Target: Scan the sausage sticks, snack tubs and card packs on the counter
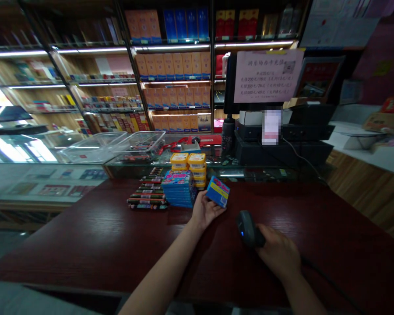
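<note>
In our left hand (205,213) we hold a small box (218,191), blue with a broad yellow band, pink lettering along its upper part and a pale barcode near its lower right corner. It sits tilted above the bench (108,245), just right of the stacked goods, the fingers pinching it along its left and lower edges with the palm partly turned up. Our right hand (280,251) is wrapped around the handle of a dark scanner (248,229), which shows a blue light; its head is near the box but apart from it. Close to the left hand we have a stack of blue boxes (177,189), with yellow tubs (197,171) piled behind and dark, banded sticks (147,197) laid in rows to the left. Open wood runs from the sticks to the bench's left edge, and from the scanner to its right edge; the scanner's cord trails toward the lower right. The bench top is dark reddish brown with a soft sheen. Beyond it we see a glass counter carrying clear bins (141,144), a pink printed sign (265,76) over a screen, and lit shelves (177,81) lined with boxes.
</note>
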Motion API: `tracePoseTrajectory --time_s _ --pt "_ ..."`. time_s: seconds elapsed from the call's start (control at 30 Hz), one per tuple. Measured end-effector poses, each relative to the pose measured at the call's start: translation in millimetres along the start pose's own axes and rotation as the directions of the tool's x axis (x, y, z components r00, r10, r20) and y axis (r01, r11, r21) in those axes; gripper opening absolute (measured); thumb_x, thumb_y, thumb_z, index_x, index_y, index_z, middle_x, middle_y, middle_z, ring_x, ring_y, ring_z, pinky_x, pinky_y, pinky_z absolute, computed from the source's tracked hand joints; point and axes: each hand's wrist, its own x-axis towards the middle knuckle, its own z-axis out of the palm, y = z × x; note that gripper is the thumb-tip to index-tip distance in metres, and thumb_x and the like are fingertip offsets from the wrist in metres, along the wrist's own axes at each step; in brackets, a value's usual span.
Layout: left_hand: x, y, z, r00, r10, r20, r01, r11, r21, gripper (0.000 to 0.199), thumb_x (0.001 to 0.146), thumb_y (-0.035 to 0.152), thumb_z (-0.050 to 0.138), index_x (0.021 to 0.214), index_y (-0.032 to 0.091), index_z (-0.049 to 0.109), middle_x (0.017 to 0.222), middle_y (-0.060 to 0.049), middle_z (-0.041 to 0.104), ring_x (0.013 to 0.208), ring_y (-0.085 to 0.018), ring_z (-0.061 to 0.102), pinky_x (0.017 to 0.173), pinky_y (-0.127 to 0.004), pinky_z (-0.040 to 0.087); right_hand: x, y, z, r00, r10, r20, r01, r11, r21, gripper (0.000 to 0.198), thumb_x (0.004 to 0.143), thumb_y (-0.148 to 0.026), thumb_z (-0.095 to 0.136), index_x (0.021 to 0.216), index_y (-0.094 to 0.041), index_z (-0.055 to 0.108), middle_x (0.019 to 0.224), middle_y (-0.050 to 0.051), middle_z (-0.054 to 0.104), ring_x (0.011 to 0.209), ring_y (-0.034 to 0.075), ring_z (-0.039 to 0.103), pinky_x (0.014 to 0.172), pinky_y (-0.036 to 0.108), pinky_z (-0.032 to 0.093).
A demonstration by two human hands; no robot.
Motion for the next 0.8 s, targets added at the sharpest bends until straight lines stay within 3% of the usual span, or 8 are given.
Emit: tracePoseTrajectory --time_s 0.1,0.23,0.33,0.53,0.63,0.7,0.8 --pt "-10.7 -7.3 -11.7 0.997 -0.021 0.074 0.036 0.979 -0.2 0.041 0.075 0.037 0.055 0.107 0.011 0.052 0.103 -0.015 0.066 0.097 -0.031 0.064 0.087 -0.053 0.05 1.3 -4.4 -4.4 0.999 0.032 0.023 -0.033 0.999 0.014 0.027 0.075 -0.018 0.052 0.1 -0.024 0.063 0.095 0.001 0.071 0.083 0.019 0.066 0.071 0.028 0.043" --pt "-10.5 -20.8 -18.6 0.996 0.076 -0.038 -0.082 0.979 -0.187 0.044 0.074 0.013 0.06 0.117 0.015 0.048 0.106 -0.011 0.066 0.099 -0.027 0.065 0.091 -0.052 0.05 3.4 -9.7 -15.7 0.991 0.116 0.068 -0.121 0.989 0.08 0.026 0.076 -0.024 0.054 0.1 -0.028 0.063 0.089 0.001 0.072 0.078 0.021 0.067 0.067 0.03 0.043" --pt "-8.8 -24.7 -19.7 0.983 0.162 -0.081 -0.175 0.967 -0.185 0.051 0.075 0.005 0.06 0.122 0.019 0.045 0.11 -0.009 0.066 0.101 -0.025 0.065 0.092 -0.051 0.05 3.4 -10.9 -25.8 0.984 0.163 0.076 -0.176 0.953 0.245 0.029 0.076 -0.033 0.056 0.104 -0.028 0.062 0.092 0.003 0.073 0.082 0.024 0.068 0.067 0.031 0.045" --pt "-8.1 -24.1 -20.7 0.974 0.181 -0.137 -0.213 0.939 -0.269 0.052 0.076 0.004 0.06 0.123 0.02 0.046 0.119 -0.011 0.063 0.107 -0.027 0.063 0.095 -0.05 0.05 -1.6 -13.2 -38.2 0.991 0.041 0.128 -0.118 0.72 0.684 0.034 0.073 -0.038 0.062 0.099 -0.018 0.064 0.098 0.008 0.072 0.093 0.023 0.066 0.082 0.032 0.048" --pt "-4.9 -25.6 -20.3 0.966 0.187 -0.179 -0.234 0.925 -0.299 0.051 0.076 0.003 0.059 0.122 0.02 0.048 0.124 -0.012 0.06 0.112 -0.028 0.06 0.097 -0.052 0.048 -7.5 -16.8 -39.9 0.972 0.07 0.223 -0.216 0.631 0.745 0.032 0.071 -0.039 0.063 0.094 -0.017 0.062 0.075 0.003 0.07 0.07 0.02 0.066 0.065 0.03 0.05" --pt "-3.1 -26.4 -19.9 0.964 0.179 -0.195 -0.235 0.92 -0.315 0.048 0.076 0.003 0.058 0.12 0.02 0.05 0.126 -0.013 0.059 0.113 -0.029 0.059 0.098 -0.053 0.046 -11.8 -19.8 -39.9 0.948 0.12 0.295 -0.308 0.579 0.755 0.029 0.07 -0.041 0.063 0.088 -0.018 0.06 0.058 -0.002 0.062 0.052 0.015 0.058 0.049 0.026 0.045" --pt "-3.6 -26.1 -19.9 0.966 0.18 -0.185 -0.232 0.92 -0.316 0.048 0.076 0.003 0.058 0.12 0.02 0.05 0.124 -0.013 0.06 0.11 -0.027 0.061 0.098 -0.052 0.047 -17.0 -22.9 -38.8 0.931 0.188 0.312 -0.364 0.52 0.773 0.026 0.069 -0.044 0.061 0.078 -0.02 0.055 0.051 -0.005 0.055 0.043 0.012 0.05 0.041 0.023 0.037"
